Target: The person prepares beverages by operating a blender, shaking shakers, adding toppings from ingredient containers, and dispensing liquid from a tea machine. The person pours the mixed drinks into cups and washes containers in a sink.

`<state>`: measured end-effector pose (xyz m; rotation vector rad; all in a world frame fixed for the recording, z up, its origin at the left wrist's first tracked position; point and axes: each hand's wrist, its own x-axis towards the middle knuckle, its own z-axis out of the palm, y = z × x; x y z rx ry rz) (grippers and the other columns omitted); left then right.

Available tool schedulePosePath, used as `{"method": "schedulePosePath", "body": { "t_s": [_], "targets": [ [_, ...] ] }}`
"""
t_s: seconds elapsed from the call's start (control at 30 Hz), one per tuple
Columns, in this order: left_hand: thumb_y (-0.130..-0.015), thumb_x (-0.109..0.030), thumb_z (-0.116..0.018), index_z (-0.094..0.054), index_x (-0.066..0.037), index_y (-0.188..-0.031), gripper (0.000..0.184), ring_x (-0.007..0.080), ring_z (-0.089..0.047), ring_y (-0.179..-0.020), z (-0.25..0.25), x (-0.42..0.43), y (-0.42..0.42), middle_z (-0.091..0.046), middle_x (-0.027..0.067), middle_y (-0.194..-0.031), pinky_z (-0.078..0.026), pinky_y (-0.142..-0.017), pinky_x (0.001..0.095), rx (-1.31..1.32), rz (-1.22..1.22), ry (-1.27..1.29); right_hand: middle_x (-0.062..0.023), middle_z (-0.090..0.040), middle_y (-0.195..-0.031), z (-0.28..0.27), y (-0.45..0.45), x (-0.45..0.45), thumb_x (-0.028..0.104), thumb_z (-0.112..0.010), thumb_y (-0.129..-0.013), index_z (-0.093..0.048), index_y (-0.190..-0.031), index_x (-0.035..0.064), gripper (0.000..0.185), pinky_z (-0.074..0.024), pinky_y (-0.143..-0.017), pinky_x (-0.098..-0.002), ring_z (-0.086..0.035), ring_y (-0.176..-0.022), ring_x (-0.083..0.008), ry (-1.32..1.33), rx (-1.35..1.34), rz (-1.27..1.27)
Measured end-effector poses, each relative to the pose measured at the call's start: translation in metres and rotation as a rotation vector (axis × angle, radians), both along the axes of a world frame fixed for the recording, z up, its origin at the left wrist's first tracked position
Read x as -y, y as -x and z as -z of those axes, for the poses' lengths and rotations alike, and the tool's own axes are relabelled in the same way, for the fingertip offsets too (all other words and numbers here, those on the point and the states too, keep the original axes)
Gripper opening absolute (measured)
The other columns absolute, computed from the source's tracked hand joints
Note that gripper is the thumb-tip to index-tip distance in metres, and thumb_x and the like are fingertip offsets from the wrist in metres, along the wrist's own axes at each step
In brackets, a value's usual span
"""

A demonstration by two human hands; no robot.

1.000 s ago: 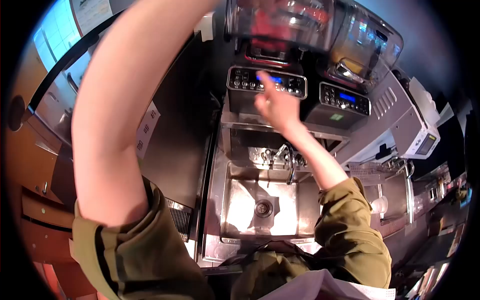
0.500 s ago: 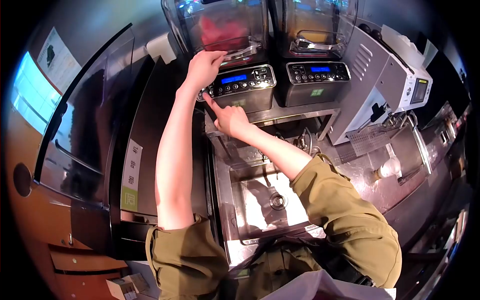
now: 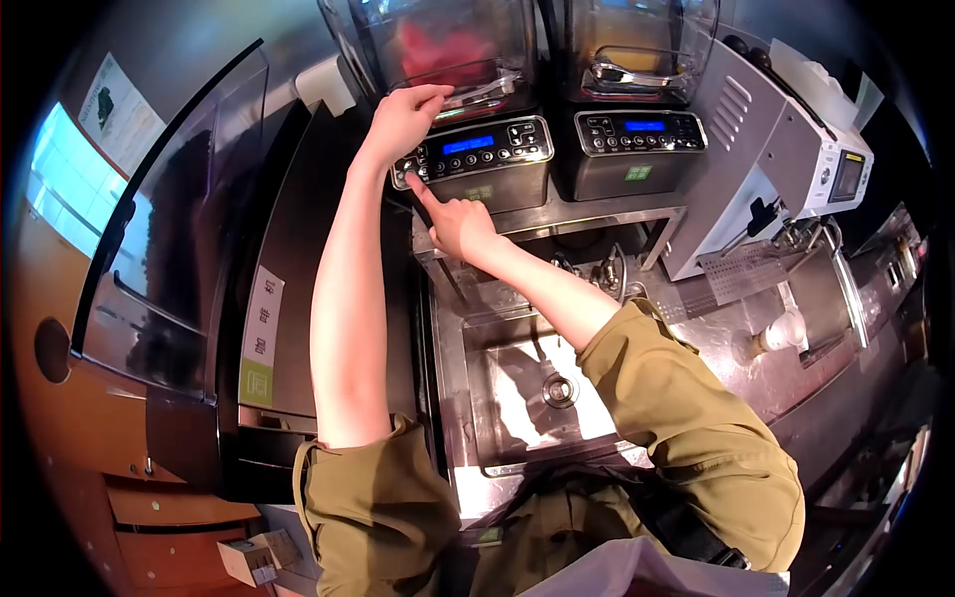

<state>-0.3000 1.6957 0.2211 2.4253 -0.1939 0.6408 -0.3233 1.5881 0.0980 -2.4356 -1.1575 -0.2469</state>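
The left blender (image 3: 497, 186) is set on a steel shelf (image 3: 572, 216) above a sink (image 3: 499, 383) let into the metal bench (image 3: 721, 373). Its panel (image 3: 502, 149) is met by the right hand's (image 3: 463, 227) index finger, the empty grip otherwise curled. Whether the cover handle (image 3: 492, 90) is held by the loosely bent left hand (image 3: 403, 124) cannot be told. Orange drawers (image 3: 189, 503) are seen lower left.

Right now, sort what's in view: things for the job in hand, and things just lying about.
Apparently in the job:
left blender, red contents inside
its control panel, right hand pointing at its left end

Seemingly just about:
second blender
metal sink
white cup
cardboard box
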Motion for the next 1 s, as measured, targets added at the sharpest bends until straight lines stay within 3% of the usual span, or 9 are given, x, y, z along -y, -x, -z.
{"method": "schedulePosePath", "body": {
  "t_s": [0.13,0.23,0.3,0.53,0.63,0.67,0.83,0.97,1.0],
  "targets": [
    [-0.083,-0.018,-0.053,-0.062,-0.006,-0.105,0.026,0.0156,-0.060,-0.090,0.004,-0.006,-0.009,-0.065,0.0099,-0.098,-0.043,-0.081,0.0270,-0.037,0.036,0.080,-0.0172,-0.063,-0.072,0.006,-0.014,-0.026,0.026,-0.040,-0.085,-0.021,-0.137,0.0149,0.056,-0.0485,-0.055,-0.0440,-0.063,-0.066,-0.0299,-0.075,-0.143,0.024],
    [-0.088,-0.020,-0.052,-0.060,-0.002,-0.107,0.028,0.0109,-0.056,-0.091,0.001,-0.004,-0.013,-0.063,0.0060,-0.099,-0.042,-0.081,0.0248,-0.018,0.133,0.010,-0.0175,-0.063,-0.080,-0.013,0.013,-0.027,0.047,-0.046,-0.084,-0.052,-0.114,0.0033,0.053,-0.0453,-0.076,-0.0383,-0.061,-0.081,-0.0351,-1.051,-0.364,0.355],
    [-0.089,-0.017,-0.051,-0.059,0.002,-0.107,0.027,0.0126,-0.056,-0.092,0.010,-0.015,-0.024,-0.063,0.0073,-0.099,-0.042,-0.083,0.0253,0.029,0.118,0.005,-0.0149,-0.063,-0.081,-0.013,0.008,-0.009,0.025,-0.054,-0.077,-0.037,-0.130,0.0059,0.058,-0.0473,-0.067,-0.0375,-0.062,-0.075,-0.0296,-0.015,-0.070,0.030],
    [-0.092,-0.020,-0.044,-0.058,-0.001,-0.108,0.029,0.0250,-0.055,-0.098,0.030,-0.033,-0.042,-0.061,0.0122,-0.103,-0.037,-0.088,0.0321,0.326,-0.029,-0.313,-0.0193,-0.060,-0.078,0.050,0.109,0.242,0.025,-0.051,-0.078,-0.041,-0.125,0.0103,0.050,-0.0464,-0.065,-0.0448,-0.058,-0.075,-0.0372,-0.242,-0.364,-0.282],
    [-0.091,-0.019,-0.045,-0.059,-0.003,-0.108,0.026,0.0245,-0.055,-0.098,0.037,-0.042,-0.047,-0.061,0.0122,-0.104,-0.038,-0.088,0.0327,0.497,-0.084,-0.529,-0.0206,-0.060,-0.083,0.134,0.178,0.402,0.025,-0.051,-0.079,-0.042,-0.125,0.0101,0.050,-0.0457,-0.070,-0.0418,-0.059,-0.080,-0.0344,0.013,-0.677,0.137],
    [-0.090,-0.015,-0.047,-0.058,-0.002,-0.108,0.025,0.0233,-0.056,-0.096,0.040,-0.022,-0.038,-0.061,0.0123,-0.103,-0.041,-0.086,0.0320,0.557,-0.142,-0.347,-0.0225,-0.060,-0.085,0.122,0.206,0.455,0.026,-0.051,-0.079,-0.047,-0.120,0.0071,0.045,-0.0452,-0.072,-0.0413,-0.058,-0.083,-0.0346,0.020,-1.045,0.349],
    [-0.086,-0.004,-0.050,-0.057,0.008,-0.096,0.018,0.0225,-0.058,-0.083,0.112,0.232,0.062,-0.061,0.0150,-0.093,-0.048,-0.078,0.0314,0.967,-0.134,0.242,-0.0184,-0.062,-0.086,0.169,0.305,0.672,0.031,-0.055,-0.080,-0.049,-0.117,-0.0027,0.049,-0.0480,-0.068,-0.0331,-0.063,-0.070,-0.0215,-0.165,-1.191,0.878],
    [-0.080,-0.003,-0.056,-0.055,0.000,-0.105,0.025,0.0212,-0.053,-0.094,0.231,0.496,0.134,-0.058,0.0099,-0.100,-0.040,-0.088,0.0340,0.409,-0.002,0.171,-0.0127,-0.062,-0.077,0.203,0.301,0.782,0.025,-0.055,-0.082,-0.049,-0.118,-0.0004,0.044,-0.0474,-0.062,-0.0301,-0.061,-0.065,-0.0184,-0.222,-0.877,0.954],
    [-0.078,-0.003,-0.059,-0.038,-0.002,-0.127,0.053,0.0229,-0.044,-0.113,0.273,0.560,0.140,-0.048,0.0140,-0.120,-0.032,-0.098,0.0343,0.046,0.172,0.721,-0.0127,-0.063,-0.078,0.222,0.301,0.801,0.025,-0.055,-0.082,-0.048,-0.118,0.0002,0.044,-0.0473,-0.063,-0.0302,-0.061,-0.067,-0.0185,-0.341,-0.848,0.921]
  ]
}}
